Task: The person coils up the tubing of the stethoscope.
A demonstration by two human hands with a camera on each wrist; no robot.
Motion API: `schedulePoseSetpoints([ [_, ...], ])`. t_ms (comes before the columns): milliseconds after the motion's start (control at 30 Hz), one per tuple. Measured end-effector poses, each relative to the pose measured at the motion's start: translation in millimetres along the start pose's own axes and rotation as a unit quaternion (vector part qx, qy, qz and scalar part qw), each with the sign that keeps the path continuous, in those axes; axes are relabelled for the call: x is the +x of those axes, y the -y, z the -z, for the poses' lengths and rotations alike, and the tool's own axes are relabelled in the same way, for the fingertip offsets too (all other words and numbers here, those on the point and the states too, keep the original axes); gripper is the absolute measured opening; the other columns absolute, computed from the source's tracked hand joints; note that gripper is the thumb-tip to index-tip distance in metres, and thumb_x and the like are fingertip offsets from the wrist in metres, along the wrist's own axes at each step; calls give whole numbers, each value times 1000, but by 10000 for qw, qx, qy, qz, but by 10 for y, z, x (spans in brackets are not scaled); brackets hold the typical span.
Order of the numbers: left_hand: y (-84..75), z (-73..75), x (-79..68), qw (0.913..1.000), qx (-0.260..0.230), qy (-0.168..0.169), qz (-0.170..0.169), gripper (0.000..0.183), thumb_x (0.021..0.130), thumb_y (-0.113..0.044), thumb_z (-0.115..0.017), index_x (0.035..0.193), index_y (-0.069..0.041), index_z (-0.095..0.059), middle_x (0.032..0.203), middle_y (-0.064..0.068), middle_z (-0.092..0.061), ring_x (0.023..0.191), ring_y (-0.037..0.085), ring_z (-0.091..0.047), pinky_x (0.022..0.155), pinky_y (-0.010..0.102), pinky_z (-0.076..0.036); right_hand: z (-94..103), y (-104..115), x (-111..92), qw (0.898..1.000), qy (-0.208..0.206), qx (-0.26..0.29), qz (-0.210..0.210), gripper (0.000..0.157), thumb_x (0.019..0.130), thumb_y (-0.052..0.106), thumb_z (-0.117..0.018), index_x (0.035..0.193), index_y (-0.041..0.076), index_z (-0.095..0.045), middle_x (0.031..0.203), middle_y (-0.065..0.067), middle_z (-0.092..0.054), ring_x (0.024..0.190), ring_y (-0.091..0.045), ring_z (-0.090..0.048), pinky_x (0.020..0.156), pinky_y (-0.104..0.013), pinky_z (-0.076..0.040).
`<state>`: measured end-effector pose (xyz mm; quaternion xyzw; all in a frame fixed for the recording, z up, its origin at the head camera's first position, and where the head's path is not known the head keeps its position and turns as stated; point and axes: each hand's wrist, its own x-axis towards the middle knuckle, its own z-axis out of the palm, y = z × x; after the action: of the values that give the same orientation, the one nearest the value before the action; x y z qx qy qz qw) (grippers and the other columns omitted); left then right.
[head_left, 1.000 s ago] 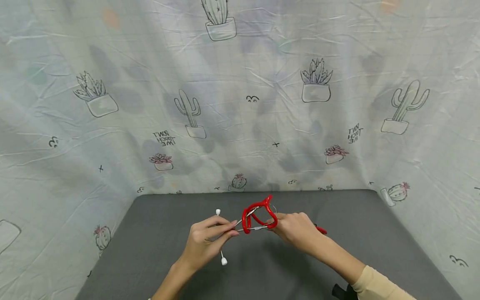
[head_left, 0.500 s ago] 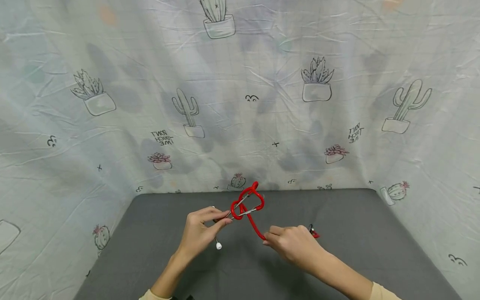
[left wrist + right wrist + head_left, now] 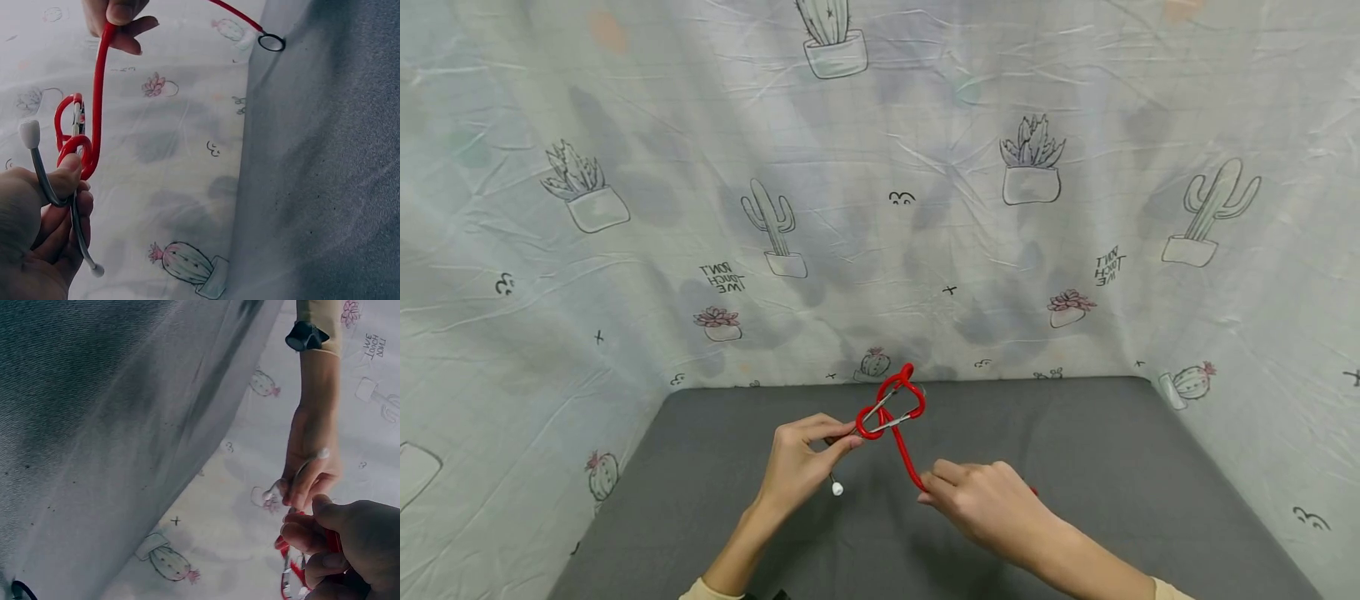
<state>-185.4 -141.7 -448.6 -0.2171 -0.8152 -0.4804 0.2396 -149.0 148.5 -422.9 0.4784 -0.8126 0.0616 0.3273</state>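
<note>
Our left hand (image 3: 807,455) pinches the metal tubes (image 3: 902,419) of the stethoscope (image 3: 871,435); our right hand (image 3: 983,502) grasps its red tubing (image 3: 902,452). We hold the stethoscope above the grey table (image 3: 700,467). Its looped part lies just beyond the left fingertips, so the left hand is nearer; the right hand sits apart, to the right and closer to us, joined by a straight run of tubing. We judge that slanting run decisive. The metal tubes' long axis points away from us and rightward.
</note>
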Motion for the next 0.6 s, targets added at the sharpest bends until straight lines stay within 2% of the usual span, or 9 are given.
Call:
schedulePoseSetpoints([
  [133,9,-13,2,9998,31,-25,194,18,82,-10,-95,98,-12,-90,87,-5,-83,74,4,-73,67,28,-63,24,53,13,10000,26,-66,62,49,119,42,-39,93,19,-74,73,12,-52,54,6,-36,45,-5,-27],
  [233,13,-21,5,9995,80,-57,296,17,81,-10,-96,97,-13,-90,87,-5,-83,74,4,-73,67,27,-62,38,88,21,10000,38,-73,57,55,120,42,-32,94,18,-75,74,11,-52,55,6,-37,46,-5,-29],
  [400,15,-26,5,9991,119,-133,390,17,82,-14,-95,98,-13,-90,89,-4,-84,74,5,-74,68,24,-62,70,119,20,9997,233,93,-56,37,116,38,-52,98,15,-75,78,10,-56,57,6,-40,49,-5,-35],
  [500,34,-26,-1,9991,129,-186,371,17,82,-15,-95,98,-14,-90,89,-4,-84,74,6,-74,68,25,-63,91,137,14,9994,277,160,-106,24,110,33,-67,96,15,-73,78,10,-56,57,7,-38,48,-4,-33],
  [600,51,-28,-7,9992,175,-202,298,16,83,-14,-95,98,-14,-89,88,-4,-84,72,6,-74,67,24,-62,113,154,7,9996,225,143,-131,18,103,29,-77,94,15,-70,79,10,-55,57,7,-34,48,-4,-31],
])
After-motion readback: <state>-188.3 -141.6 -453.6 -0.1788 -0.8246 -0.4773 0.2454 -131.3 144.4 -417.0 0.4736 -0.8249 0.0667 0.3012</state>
